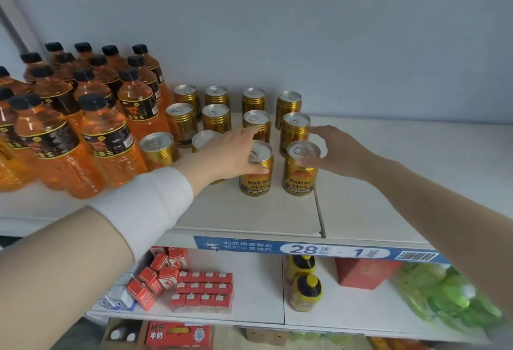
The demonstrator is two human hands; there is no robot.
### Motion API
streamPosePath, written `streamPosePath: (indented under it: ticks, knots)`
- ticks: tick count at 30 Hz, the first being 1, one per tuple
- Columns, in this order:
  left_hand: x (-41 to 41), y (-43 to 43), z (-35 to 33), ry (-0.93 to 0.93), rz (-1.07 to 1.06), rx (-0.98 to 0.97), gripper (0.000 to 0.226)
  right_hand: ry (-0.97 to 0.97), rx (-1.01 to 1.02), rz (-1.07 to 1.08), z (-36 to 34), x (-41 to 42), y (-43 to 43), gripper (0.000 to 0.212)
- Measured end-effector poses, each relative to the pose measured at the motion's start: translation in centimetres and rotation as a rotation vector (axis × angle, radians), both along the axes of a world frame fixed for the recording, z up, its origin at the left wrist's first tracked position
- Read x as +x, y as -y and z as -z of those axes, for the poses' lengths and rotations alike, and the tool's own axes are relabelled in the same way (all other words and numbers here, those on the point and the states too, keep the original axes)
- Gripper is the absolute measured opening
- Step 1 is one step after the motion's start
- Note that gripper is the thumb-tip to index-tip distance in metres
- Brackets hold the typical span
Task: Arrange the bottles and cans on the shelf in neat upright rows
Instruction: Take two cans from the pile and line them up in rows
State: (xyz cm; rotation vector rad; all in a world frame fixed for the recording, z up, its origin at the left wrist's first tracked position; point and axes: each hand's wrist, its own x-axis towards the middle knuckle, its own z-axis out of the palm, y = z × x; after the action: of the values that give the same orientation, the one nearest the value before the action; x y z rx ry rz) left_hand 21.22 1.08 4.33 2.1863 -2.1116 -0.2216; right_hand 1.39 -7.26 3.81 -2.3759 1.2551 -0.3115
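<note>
Orange drink bottles (pixel 105 138) with black caps stand crowded on the left of the top shelf (pixel 249 216). To their right, gold cans stand upright in rough rows of three. My left hand (pixel 227 152) reaches in from the left and wraps a front gold can (pixel 255 180), thumb across its front and fingers behind its top. My right hand (pixel 338 149) comes from the right, with spread fingers resting against the front right can (pixel 299 177) and the thumb near the can behind it (pixel 294 130). My left hand partly hides another can (pixel 204 138).
A seam (pixel 319 211) splits the shelf, and the board to its right is bare. The lower shelf holds red cartons (pixel 202 291), yellow-capped bottles (pixel 305 291), a red box (pixel 361 272) and a green bag (pixel 449 297). A blue label strip (pixel 319 248) runs along the shelf's front edge.
</note>
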Motion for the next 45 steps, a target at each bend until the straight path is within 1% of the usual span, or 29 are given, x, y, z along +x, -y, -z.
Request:
streamPosePath:
  ticks: [2, 5, 6, 10, 12, 15, 17, 20, 23, 29, 34, 45]
  knots:
    - [-0.1, 0.0, 0.5, -0.063, -0.023, 0.004, 0.097, 0.058, 0.021, 0.000, 0.7, 0.0, -0.5, 0.086]
    - [-0.3, 0.0, 1.3, -0.182, -0.055, -0.019, 0.098, 0.145, 0.032, -0.024, 1.5, 0.0, -1.2, 0.072]
    - [-0.3, -0.1, 1.6, -0.224, -0.061, -0.030, 0.099, 0.176, 0.043, -0.015, 1.8, 0.0, -1.3, 0.073]
    - [0.1, 0.1, 2.7, -0.388, -0.102, -0.082, 0.100, 0.320, 0.112, 0.094, 3.5, 0.3, -1.2, 0.088]
    - [0.2, 0.1, 3.5, -0.512, -0.149, -0.124, 0.099, 0.358, 0.136, 0.145, 4.5, 0.3, -1.2, 0.090]
    - [0.3, -0.2, 4.8, -0.691, -0.202, -0.175, 0.094, 0.389, 0.162, 0.202, 6.2, 0.4, -1.4, 0.082]
    - [0.3, -0.3, 5.8, -0.759, -0.221, -0.188, 0.086, 0.423, 0.187, 0.235, 7.1, 0.4, -1.4, 0.075]
    - [0.5, 0.0, 6.7, -0.840, -0.243, -0.202, 0.080, 0.486, 0.216, 0.258, 7.6, 0.5, -1.4, 0.070]
    - [0.7, 0.1, 7.0, -0.878, -0.224, -0.204, 0.076, 0.521, 0.203, 0.286, 7.8, 0.0, -1.6, 0.070]
    - [-1.1, 0.0, 7.1, -0.876, -0.137, -0.188, 0.075, 0.557, 0.174, 0.348, 8.1, -3.0, -2.7, 0.065]
    - [-2.7, 0.0, 7.4, -0.882, -0.091, -0.186, 0.077, 0.560, 0.156, 0.389, 8.2, -5.2, -3.2, 0.066]
    - [-2.6, -0.7, 7.7, -0.919, -0.059, -0.191, 0.074, 0.563, 0.129, 0.357, 8.6, -6.1, -3.4, 0.062]
